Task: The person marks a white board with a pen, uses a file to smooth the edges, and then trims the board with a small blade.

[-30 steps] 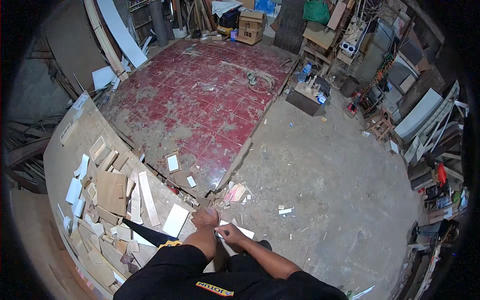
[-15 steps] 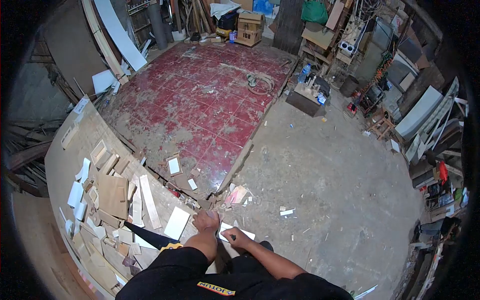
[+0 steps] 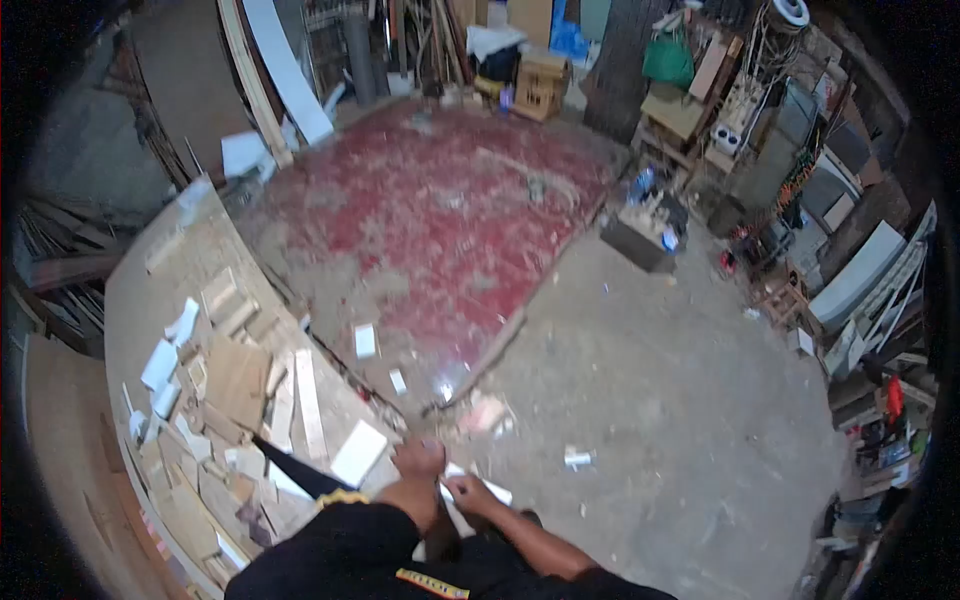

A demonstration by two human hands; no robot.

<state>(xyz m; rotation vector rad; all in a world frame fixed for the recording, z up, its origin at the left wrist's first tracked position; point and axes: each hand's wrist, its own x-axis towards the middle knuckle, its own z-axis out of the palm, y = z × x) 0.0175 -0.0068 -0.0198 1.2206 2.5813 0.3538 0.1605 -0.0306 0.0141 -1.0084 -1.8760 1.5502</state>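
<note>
My left hand (image 3: 419, 460) is closed, knuckles up, at the left end of a white board (image 3: 495, 491). What its curled fingers grip is hidden. Close to its right, my right hand (image 3: 468, 492) is also closed, over the same board. A small dark thing showed at its fingers earlier, but blur hides it now. Left of my hands, a white rectangular piece (image 3: 358, 453) lies on the wooden worktop (image 3: 240, 260). A handsaw (image 3: 297, 468) with a dark blade and yellow handle lies by my left forearm.
Wood offcuts and a brown panel (image 3: 238, 380) crowd the worktop at left. Red tiles (image 3: 420, 220) and grey concrete (image 3: 640, 370) form the floor, with scraps by the worktop edge. A dark box (image 3: 637, 240) stands at the right; stacked boards and clutter line the walls.
The view has shifted, so the room sits slightly lower and to the right, and the picture is blurred. My hands stay close together over the white board.
</note>
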